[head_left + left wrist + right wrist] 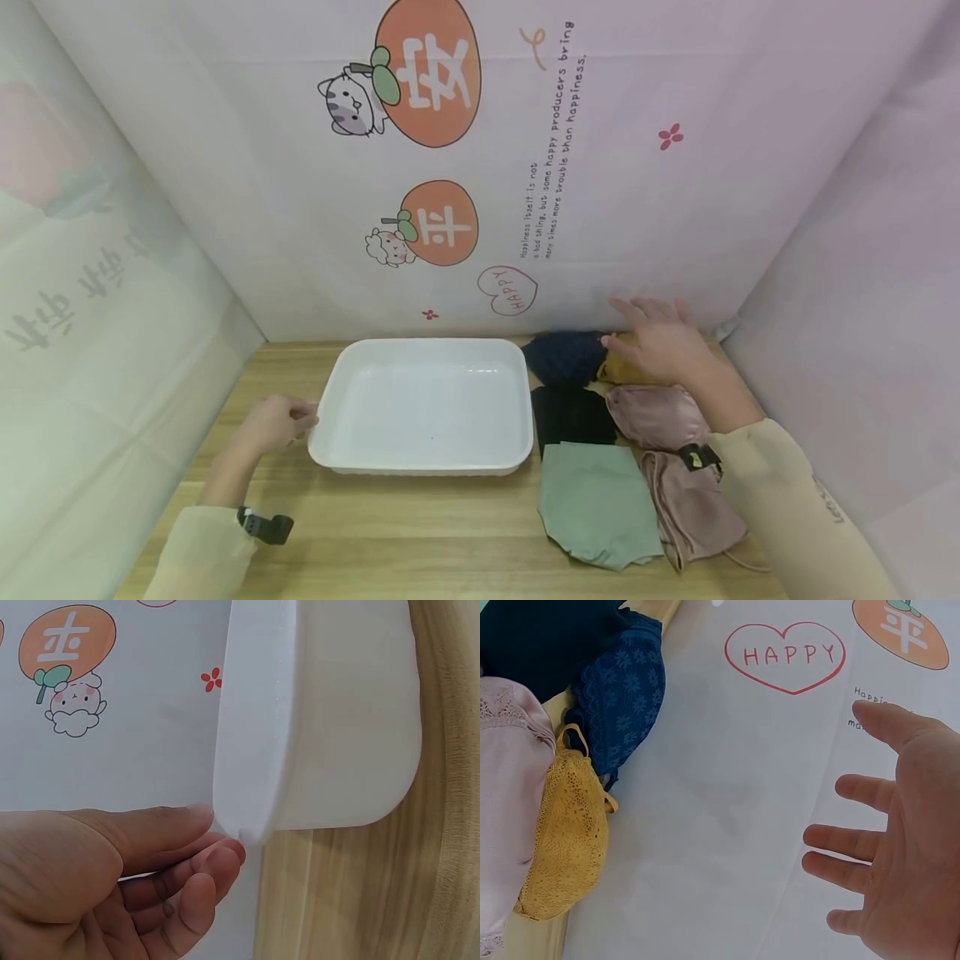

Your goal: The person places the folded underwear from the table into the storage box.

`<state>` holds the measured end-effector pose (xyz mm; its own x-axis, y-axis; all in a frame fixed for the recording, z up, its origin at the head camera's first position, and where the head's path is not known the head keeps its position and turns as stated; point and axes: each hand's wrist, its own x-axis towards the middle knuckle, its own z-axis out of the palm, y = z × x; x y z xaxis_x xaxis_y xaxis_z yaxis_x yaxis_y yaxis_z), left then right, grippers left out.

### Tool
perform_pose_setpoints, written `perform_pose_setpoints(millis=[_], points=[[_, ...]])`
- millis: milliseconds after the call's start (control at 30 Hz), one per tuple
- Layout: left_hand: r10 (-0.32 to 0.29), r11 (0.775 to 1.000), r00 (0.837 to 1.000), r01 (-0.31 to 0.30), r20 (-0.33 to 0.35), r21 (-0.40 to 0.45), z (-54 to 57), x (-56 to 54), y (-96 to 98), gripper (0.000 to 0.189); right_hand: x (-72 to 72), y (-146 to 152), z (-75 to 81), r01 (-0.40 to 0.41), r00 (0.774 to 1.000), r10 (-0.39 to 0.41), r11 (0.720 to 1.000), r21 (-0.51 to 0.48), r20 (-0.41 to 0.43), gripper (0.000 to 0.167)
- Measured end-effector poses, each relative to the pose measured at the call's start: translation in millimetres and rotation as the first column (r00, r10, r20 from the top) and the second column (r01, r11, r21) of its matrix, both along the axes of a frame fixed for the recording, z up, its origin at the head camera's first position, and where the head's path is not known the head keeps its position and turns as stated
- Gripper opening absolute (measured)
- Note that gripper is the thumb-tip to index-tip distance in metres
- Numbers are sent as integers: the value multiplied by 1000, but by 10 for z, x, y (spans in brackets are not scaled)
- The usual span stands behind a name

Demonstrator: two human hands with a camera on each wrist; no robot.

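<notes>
At the left end of the white plastic basin point(420, 408), my left hand point(272, 423) pinches the rim between thumb and fingertips; the left wrist view shows this grip close on the rim point(251, 750). The basin has nothing in it. My right hand point(666, 340) is raised with spread fingers over the far right garments and holds nothing. Below it lies a yellow lace bra point(574, 832), partly hidden by the hand in the head view. Beside that sits a navy lace bra point(622, 690). A pink lace-trimmed garment point(660, 414) lies nearer, below my right wrist.
Right of the basin lie a black folded cloth point(576, 417), a pale green folded garment point(596, 500) and a mauve satin garment point(693, 512) with a thin strap. White printed sheets point(600, 200) wall the wooden table point(405, 533) at the back and both sides.
</notes>
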<state>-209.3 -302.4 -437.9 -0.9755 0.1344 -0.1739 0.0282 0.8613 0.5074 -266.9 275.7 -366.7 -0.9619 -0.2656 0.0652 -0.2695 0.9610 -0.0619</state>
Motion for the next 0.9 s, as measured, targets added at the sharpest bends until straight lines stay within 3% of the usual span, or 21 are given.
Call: perform_pose_setpoints(millis=[267, 500, 900], points=[[9, 1000, 1000, -10, 20, 18, -101, 11, -47, 34, -22, 3, -13, 3, 1000, -3, 1000, -4, 28, 81], [2, 999, 1000, -2, -11, 44, -148, 10, -64, 32, -55, 10, -17, 1, 1000, -1, 1000, -5, 28, 75], [17, 992, 1000, -18, 2, 123, -266, 11, -131, 32, -153, -11, -61, -26, 999, 27, 1000, -8, 28, 71]])
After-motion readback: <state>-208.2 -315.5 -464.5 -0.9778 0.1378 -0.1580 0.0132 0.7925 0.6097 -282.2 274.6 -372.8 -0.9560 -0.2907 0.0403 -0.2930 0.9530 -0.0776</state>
